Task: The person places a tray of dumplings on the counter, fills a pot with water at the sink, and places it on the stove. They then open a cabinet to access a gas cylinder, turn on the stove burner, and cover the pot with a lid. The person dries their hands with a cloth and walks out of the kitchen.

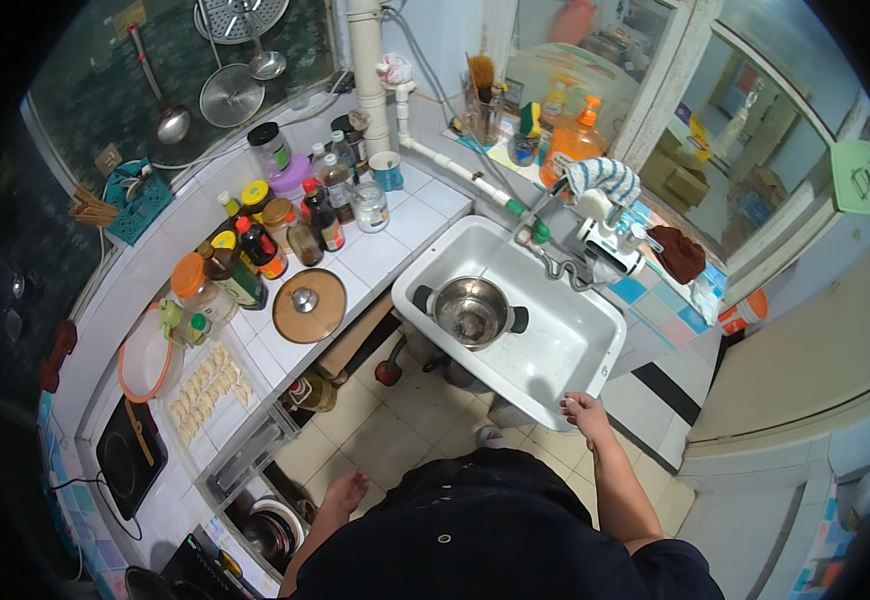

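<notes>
Left hand [346, 491] and right hand [583, 414], below centre, curl loosely half-open, seemingly empty — mid-frame, the pot [469, 291] lifts best level, by both handles [520, 319].

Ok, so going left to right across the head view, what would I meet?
Black hot plate, dumplings, round brown lid, metal pot, your right hand, brown cloth, green board.

On my remote feed I see a kitchen: a white sink [560, 345] with a pot [467, 305] in it, and, left of the sink, sauce bottles [324, 220], dumplings [221, 356], a hotplate [121, 468] and a hanging ladle [174, 124].
</notes>
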The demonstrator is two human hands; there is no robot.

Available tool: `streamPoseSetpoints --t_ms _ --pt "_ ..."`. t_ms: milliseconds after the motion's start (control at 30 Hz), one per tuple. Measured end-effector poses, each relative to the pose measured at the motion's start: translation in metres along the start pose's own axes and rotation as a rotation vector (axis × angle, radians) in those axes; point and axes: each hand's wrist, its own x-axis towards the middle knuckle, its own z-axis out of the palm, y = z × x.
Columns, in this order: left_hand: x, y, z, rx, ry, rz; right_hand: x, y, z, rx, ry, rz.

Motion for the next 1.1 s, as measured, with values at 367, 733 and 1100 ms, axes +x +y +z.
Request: streamPoseSetpoints --t_ms 367,733,1100 --pt "-0.023 -0.022 0.042 -0.022 0.147 0.076 0.047 -0.088 -0.062 -0.473 0.415 -0.579" --pt "-0.006 -0.077 0.186 -0.309 0.134 0.059 0.144 -0.216 -0.147 -1.004 0.71 -1.077" --pt "-0.016 -0.102 0.281 -0.229 -0.024 0.143 0.212 -0.221 -0.155 -0.992 0.536 -0.984"
